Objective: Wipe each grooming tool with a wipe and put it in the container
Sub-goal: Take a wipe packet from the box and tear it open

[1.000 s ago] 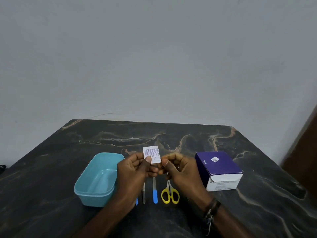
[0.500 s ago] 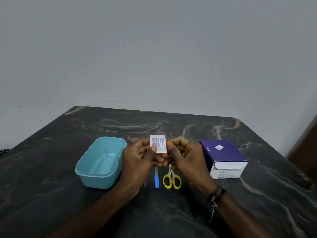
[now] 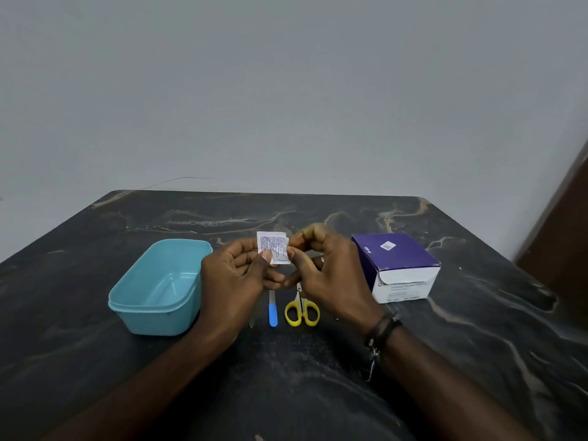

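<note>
Pinching a white wipe sachet [image 3: 273,248], left hand [image 3: 237,275] and right hand [image 3: 327,272] hover above a black marbled table [image 3: 477,345], grey wall [image 3: 286,90] beyond, teal container [image 3: 159,288] left.

Plain grey wall [image 3: 286,90] fills the upper half, matte, evenly lit, slightly brighter low on the left. Thin wire [image 3: 178,180] curves along the wall just above the far left edge of the table. Table [image 3: 477,361] is black, marble-look, with tan and white veins; far corners rounded, far edge up against the wall. Dark brown panel [image 3: 563,230] at the right edge, slanted in view, can't tell if door or furniture. Light soft and diffuse, faint sheen on the tabletop.
</note>
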`<state>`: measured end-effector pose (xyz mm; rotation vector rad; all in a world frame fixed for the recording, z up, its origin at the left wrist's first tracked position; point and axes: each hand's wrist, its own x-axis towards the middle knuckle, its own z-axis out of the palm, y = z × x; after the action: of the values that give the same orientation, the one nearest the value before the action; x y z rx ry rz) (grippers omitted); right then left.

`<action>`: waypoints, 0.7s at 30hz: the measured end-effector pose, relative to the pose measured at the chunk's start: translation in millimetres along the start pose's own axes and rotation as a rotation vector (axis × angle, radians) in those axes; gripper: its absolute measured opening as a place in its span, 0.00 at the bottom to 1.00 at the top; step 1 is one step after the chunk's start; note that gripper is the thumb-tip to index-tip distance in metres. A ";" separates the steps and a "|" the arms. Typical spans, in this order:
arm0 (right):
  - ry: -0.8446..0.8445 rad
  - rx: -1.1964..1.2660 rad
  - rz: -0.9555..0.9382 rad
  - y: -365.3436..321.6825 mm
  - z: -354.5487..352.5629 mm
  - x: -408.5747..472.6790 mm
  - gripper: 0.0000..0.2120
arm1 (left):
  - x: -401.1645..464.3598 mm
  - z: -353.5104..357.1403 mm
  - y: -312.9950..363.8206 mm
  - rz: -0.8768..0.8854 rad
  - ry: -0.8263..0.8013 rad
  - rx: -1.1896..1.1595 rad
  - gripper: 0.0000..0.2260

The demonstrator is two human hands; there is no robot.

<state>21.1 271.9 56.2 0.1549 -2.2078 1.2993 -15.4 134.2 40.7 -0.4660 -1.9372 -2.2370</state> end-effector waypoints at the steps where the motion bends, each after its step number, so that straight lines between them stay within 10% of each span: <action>1: -0.006 0.005 -0.004 -0.8 -0.4 -0.6 0.02 | -0.6 -0.1 0.0 0.004 -0.002 0.002 0.07; 21: -0.111 0.042 0.136 -2.3 -2.8 1.3 0.04 | -6.3 -1.7 -7.2 0.170 -0.017 0.098 0.08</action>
<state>22.1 273.3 59.7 0.0965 -2.3202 1.4421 -11.9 133.1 31.7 -0.6132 -1.9256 -2.0314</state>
